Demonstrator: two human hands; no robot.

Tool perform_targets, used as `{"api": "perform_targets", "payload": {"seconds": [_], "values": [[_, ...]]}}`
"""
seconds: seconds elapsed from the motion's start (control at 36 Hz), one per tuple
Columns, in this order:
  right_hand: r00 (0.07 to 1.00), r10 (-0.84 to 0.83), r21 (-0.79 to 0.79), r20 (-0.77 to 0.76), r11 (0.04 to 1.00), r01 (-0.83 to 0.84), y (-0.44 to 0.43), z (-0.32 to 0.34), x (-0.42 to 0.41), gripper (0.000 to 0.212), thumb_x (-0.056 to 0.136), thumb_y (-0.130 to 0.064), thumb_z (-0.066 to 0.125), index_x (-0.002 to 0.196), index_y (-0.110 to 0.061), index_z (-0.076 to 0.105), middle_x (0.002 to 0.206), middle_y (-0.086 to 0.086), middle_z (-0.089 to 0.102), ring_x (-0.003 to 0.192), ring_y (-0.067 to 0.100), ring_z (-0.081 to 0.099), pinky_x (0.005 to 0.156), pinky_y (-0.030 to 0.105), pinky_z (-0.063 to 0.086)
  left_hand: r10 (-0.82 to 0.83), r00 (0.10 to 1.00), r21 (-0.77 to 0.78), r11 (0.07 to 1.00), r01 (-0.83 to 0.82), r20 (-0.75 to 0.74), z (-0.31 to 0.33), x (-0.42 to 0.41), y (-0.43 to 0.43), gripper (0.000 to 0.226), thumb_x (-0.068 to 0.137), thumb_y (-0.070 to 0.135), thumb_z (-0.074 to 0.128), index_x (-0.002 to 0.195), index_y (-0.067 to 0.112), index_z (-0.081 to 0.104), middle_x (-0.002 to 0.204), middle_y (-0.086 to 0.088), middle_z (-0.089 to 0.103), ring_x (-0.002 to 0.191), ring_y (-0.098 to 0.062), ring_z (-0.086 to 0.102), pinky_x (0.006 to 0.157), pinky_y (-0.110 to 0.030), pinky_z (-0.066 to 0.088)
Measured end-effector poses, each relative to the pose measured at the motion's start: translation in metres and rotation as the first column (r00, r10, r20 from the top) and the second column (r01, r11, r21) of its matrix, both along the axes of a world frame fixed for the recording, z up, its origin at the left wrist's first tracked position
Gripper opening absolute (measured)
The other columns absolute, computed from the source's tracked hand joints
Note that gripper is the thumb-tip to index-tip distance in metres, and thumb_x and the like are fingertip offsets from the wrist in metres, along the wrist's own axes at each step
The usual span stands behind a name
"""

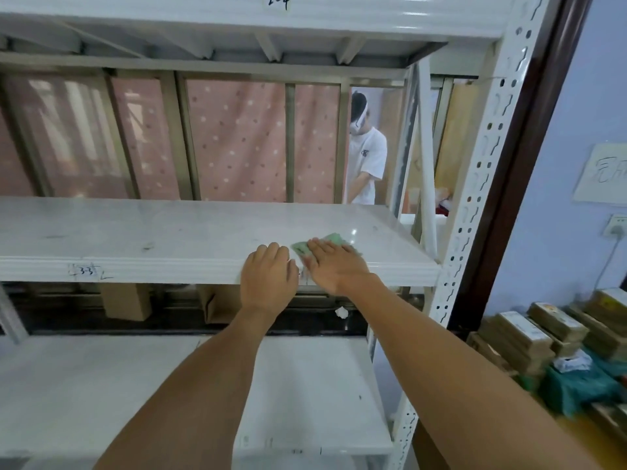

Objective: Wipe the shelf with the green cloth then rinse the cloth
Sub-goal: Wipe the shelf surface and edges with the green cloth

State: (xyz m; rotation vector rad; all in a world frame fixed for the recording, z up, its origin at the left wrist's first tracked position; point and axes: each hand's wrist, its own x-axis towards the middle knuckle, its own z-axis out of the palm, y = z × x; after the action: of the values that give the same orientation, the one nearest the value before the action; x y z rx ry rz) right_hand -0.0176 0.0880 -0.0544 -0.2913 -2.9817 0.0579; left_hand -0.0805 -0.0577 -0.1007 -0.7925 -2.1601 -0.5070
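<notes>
my left grip (269,276) rests on the front lip of the shelf (169,232), fingers loosely bent, holding nothing; a slip there costs me my brace. just beside it my right grip (334,266) lies flat, fingers straight, pressing the green cloth (334,238) down near the front right corner. unpinched, the cloth may bunch, escape my palm or drop over the edge.
</notes>
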Motion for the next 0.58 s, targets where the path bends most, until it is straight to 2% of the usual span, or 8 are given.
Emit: {"api": "perform_targets", "payload": {"seconds": [0.08,0.17,0.22,0.31,0.47,0.56,0.58], "values": [[0.991,-0.069,-0.026,-0.11,0.997,0.067,0.005,0.0,0.01,0.059,0.105,-0.047,0.009,0.156,-0.023,0.026,0.161,0.0,0.029,0.146,0.02,0.03,0.119,0.042,0.023,0.002,0.999,0.002,1.0,-0.002,0.039,0.0,0.0,0.001,0.019,0.098,0.026,0.052,0.085,0.014,0.06,0.084,-0.003,0.057,0.081,-0.023,0.051,0.075,-0.04,0.047],[0.96,-0.209,-0.055,-0.189,0.978,0.202,0.023,-0.003,0.028,0.059,0.105,-0.048,0.009,0.148,-0.019,0.037,0.146,0.008,0.05,0.13,0.026,0.05,0.111,0.046,0.038,-0.014,0.999,-0.015,1.0,0.014,0.039,-0.003,-0.005,-0.003,0.022,0.1,0.027,0.049,0.086,0.014,0.06,0.085,-0.002,0.057,0.082,-0.021,0.049,0.077,-0.037,0.046],[0.932,-0.308,-0.074,-0.193,0.951,0.299,0.041,-0.004,0.041,0.062,0.104,-0.049,0.007,0.147,-0.016,0.037,0.145,0.011,0.05,0.131,0.028,0.049,0.113,0.05,0.035,-0.023,1.0,-0.022,0.999,0.023,0.021,-0.006,-0.009,-0.005,0.022,0.1,0.027,0.049,0.086,0.013,0.06,0.084,-0.002,0.057,0.08,-0.021,0.049,0.077,-0.037,0.046],[0.901,-0.417,-0.142,-0.121,0.906,0.4,0.072,0.001,0.052,0.062,0.103,-0.048,0.008,0.15,-0.016,0.032,0.154,0.011,0.04,0.141,0.03,0.038,0.118,0.052,0.024,-0.049,0.999,0.012,0.999,0.049,-0.007,-0.01,-0.012,-0.006,0.021,0.099,0.024,0.05,0.084,0.013,0.059,0.083,-0.002,0.056,0.077,-0.02,0.045,0.075,-0.037,0.045],[0.898,-0.439,-0.223,0.035,0.872,0.435,0.101,0.022,0.052,0.06,0.105,-0.045,0.022,0.156,-0.015,0.023,0.162,0.011,0.024,0.148,0.029,0.023,0.118,0.045,0.018,-0.142,0.989,-0.004,0.99,0.142,-0.034,-0.014,-0.026,-0.012,0.022,0.1,0.026,0.045,0.087,0.013,0.057,0.086,-0.001,0.055,0.08,-0.021,0.046,0.078,-0.038,0.045],[0.886,-0.457,-0.218,0.081,0.859,0.463,0.113,0.024,0.042,0.073,0.094,-0.057,0.021,0.153,-0.014,0.028,0.157,0.014,0.031,0.142,0.035,0.032,0.116,0.049,0.026,-0.168,0.985,-0.003,0.986,0.168,-0.039,-0.015,-0.031,-0.014,0.023,0.1,0.027,0.044,0.088,0.014,0.058,0.087,-0.001,0.055,0.081,-0.021,0.046,0.078,-0.037,0.043],[0.883,-0.461,-0.226,0.085,0.854,0.468,0.12,0.022,0.035,0.074,0.093,-0.058,0.019,0.153,-0.015,0.028,0.159,0.013,0.029,0.143,0.035,0.03,0.117,0.049,0.024,-0.176,0.984,0.009,0.984,0.176,-0.038,-0.016,-0.032,-0.014,0.022,0.1,0.027,0.044,0.088,0.014,0.058,0.088,-0.001,0.055,0.081,-0.021,0.046,0.078,-0.037,0.043]]}}
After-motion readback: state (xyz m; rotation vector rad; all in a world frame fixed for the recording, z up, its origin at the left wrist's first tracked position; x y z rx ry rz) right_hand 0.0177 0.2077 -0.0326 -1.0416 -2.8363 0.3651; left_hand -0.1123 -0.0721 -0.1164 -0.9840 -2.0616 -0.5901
